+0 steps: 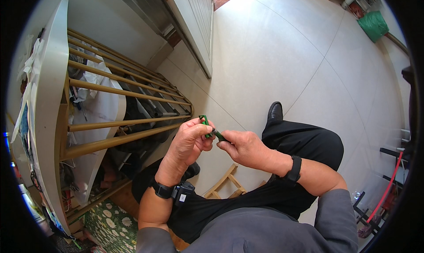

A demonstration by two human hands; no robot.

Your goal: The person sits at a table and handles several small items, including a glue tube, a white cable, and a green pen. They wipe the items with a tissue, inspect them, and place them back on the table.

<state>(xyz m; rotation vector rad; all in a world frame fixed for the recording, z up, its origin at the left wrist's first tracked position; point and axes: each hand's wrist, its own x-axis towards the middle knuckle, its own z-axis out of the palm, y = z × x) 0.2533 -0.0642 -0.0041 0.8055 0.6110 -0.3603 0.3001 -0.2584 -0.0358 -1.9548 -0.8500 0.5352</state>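
Observation:
My left hand (190,139) pinches a small green bracket-like part (205,121) between thumb and fingers. In my right hand (246,148) is a slim dark green rod-like tool (220,136), whose grey end meets the green part or lies right beside it; I cannot tell which. My left fingers hide some of the green part, and the right fist covers the back of the tool. Both hands are close together above my lap. Dark straps circle both wrists, and the left one carries a small black box (183,192).
On the left stands a shelf unit with tan metal bars (132,96), holding crumpled white paper (89,84) and tools. A white panel door (198,24) juts out ahead. Below my hands is a wooden frame (225,183). A green bag (373,26) lies far right.

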